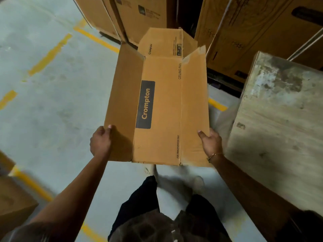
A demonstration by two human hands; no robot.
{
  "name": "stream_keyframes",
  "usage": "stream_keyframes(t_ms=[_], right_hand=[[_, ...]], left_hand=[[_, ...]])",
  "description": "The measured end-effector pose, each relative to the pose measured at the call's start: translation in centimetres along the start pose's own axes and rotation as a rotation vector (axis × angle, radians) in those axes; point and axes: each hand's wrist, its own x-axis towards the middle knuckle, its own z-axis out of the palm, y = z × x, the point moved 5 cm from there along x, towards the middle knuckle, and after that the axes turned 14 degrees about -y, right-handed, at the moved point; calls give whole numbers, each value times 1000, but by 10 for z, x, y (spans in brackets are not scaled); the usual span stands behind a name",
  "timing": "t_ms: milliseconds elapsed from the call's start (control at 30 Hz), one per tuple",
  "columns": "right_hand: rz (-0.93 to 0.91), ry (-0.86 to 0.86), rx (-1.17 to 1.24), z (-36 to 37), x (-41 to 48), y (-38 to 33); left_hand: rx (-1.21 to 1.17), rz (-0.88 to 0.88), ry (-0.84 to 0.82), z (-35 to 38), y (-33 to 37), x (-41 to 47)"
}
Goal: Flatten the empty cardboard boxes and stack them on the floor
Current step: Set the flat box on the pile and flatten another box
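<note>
The box, a brown carton printed "Crompton" on a dark label and "CEILING FAN" along one fold, is held in the air in front of the person, above the grey floor and touching nothing else. It lies lengthways away from the person, with the labelled panel facing up, a narrower panel sloping down on the left and another panel on the right; whether it is fully flat cannot be told. At its far end the flaps stand open, one of them carrying a small second "Crompton" mark. The left grip grasps the near left edge, thumb on the upper face and fingers curled under. The right grip grasps the near right edge the same way, thumb lying on the top panel, and a thin bracelet sits on that wrist. Below the box the person's legs in dark trousers show, with blurred shoes on the floor. Yellow lines run across the floor on the left. Tall printed cartons stand behind the box, and more cartons rise to the right of them. A worn wooden slab fills the right side, close beside the right grip. Another carton sits at the lower left edge
</note>
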Motion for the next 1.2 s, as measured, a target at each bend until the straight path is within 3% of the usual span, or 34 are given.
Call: stream_keyframes(t_ms=[367,800,1200], right_hand=[[199,107,-43,87,80,59],[247,205,2,162,248,248],[292,69,-19,237,377,402]], left_hand=[[79,-3,-220,52,-39,157],[-16,89,-346,258,-154,340],[-37,63,-455,386,-275,464]])
